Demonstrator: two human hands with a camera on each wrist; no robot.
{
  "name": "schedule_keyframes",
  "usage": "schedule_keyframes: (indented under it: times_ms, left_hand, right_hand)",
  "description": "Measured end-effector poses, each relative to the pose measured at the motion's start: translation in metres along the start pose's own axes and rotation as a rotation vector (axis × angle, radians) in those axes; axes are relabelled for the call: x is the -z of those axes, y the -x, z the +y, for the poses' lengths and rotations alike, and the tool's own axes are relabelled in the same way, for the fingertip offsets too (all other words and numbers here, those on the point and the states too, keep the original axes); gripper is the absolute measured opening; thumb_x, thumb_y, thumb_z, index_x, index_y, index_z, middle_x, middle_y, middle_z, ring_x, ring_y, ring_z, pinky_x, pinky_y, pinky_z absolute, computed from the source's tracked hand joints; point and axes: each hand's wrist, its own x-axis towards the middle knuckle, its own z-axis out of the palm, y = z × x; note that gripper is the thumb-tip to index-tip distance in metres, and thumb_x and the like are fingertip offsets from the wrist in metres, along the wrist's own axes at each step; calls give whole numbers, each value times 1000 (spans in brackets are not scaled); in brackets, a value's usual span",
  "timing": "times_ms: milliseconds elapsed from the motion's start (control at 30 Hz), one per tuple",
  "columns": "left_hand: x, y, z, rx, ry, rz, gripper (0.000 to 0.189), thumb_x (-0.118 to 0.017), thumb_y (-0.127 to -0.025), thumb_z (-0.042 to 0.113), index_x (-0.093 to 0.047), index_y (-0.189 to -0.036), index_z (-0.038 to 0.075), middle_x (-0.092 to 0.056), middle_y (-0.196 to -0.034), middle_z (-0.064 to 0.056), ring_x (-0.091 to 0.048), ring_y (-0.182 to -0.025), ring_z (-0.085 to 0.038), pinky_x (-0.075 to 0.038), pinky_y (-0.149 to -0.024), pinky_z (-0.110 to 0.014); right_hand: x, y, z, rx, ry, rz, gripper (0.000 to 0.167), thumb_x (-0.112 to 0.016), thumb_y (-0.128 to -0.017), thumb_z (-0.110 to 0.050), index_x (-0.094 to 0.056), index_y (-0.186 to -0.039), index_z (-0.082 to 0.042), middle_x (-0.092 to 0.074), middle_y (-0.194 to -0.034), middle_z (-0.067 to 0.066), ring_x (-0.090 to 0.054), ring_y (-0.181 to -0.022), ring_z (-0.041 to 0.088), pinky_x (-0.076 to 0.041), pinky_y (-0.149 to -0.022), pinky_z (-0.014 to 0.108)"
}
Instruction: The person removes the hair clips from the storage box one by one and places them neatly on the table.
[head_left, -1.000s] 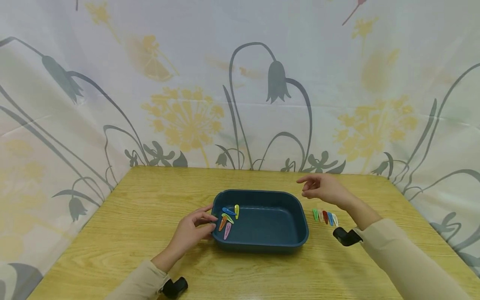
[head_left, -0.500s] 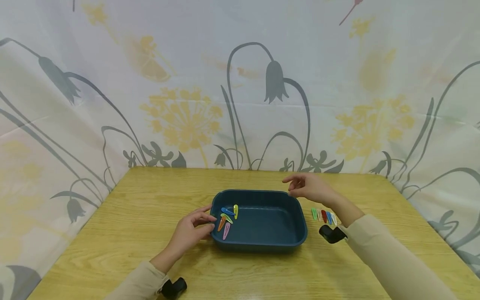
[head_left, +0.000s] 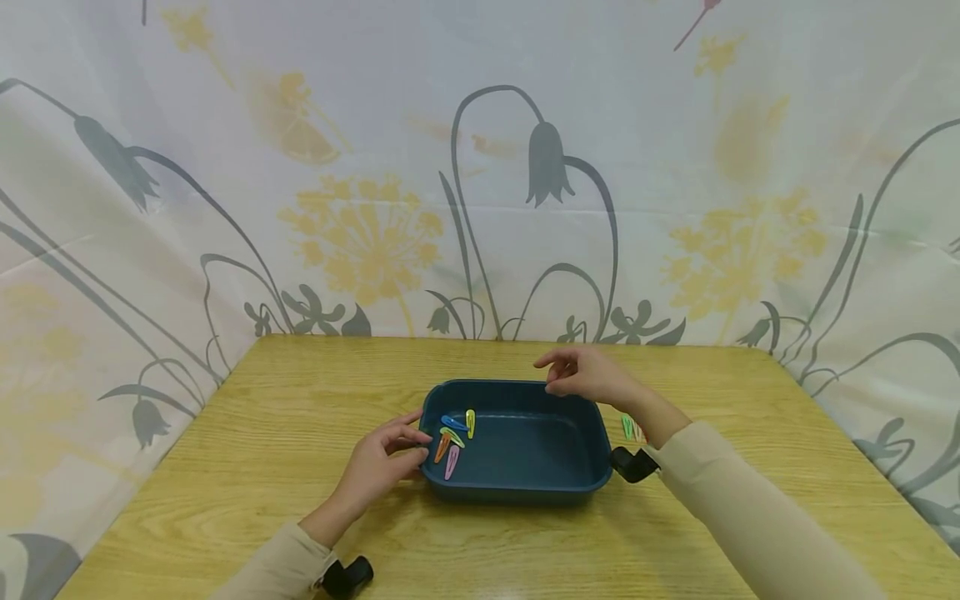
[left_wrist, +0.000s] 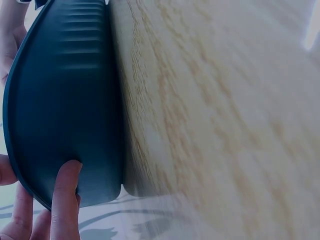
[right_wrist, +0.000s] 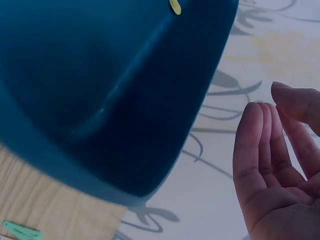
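Observation:
A dark blue rectangular basin (head_left: pixel 536 454) stands on the table. My left hand (head_left: pixel 384 457) pinches its left rim; in the left wrist view one finger (left_wrist: pixel 66 192) lies along the outer wall. Inside the basin's left end lie snap hair clips: blue (head_left: pixel 453 423), yellow (head_left: pixel 470 423), lime (head_left: pixel 453 437), orange (head_left: pixel 442 448) and purple (head_left: pixel 452 462). Above the basin's back right rim hovers my right hand (head_left: pixel 588 375), fingers loosely bent, with nothing seen between them in the right wrist view. Green (head_left: pixel 627 427) and pink (head_left: pixel 638 432) clips lie right of the basin; my forearm hides others.
The wooden table (head_left: pixel 300 400) reaches back to a flower-printed cloth (head_left: pixel 375 125), which also hangs at both sides. Black wrist cameras are strapped on both sleeves, the right one (head_left: pixel 633 464) close to the basin's right wall.
My right hand has moved left, from above the row of clips to over the basin's back edge. Its forearm now covers the red, blue and white clips. My left hand stays on the rim.

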Motion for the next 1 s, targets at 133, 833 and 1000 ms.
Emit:
schedule_keyframes:
  times_ms: [133, 833, 1000]
  left_hand:
    - [0, 0, 0, -3, 1, -7, 14, -66, -81, -1, -67, -95, -5, -47, -137, -10, -59, -103, -29, -57, -66, -37]
    - [0, 1, 1, 9, 16, -5, 14, -64, -82, -4, -67, -95, -6, -47, -137, -10, -59, -103, -29, -57, -66, -37]
    - [0, 1, 1, 5, 13, -10, 14, -64, -82, -3, -67, -96, -7, -47, -137, -11, -59, -104, -29, -57, -66, -36]
  right_hand:
    - [-6, -6, -2, 30, 14, -4, 34, -68, -82, -4, -62, -116, -1, -63, -84, 2, -60, -77, 17, -51, -70, 31]
    - [-51, -39, 3, 82, -53, -140, 34, -66, -81, 3, -60, -114, 9, -63, -82, 6, -61, -74, 16, -52, -67, 26]
    - [-62, -44, 9, 66, -65, -206, 35, -64, -81, 6, -58, -115, 11, -64, -90, 16, -62, -81, 19, -53, -72, 28]
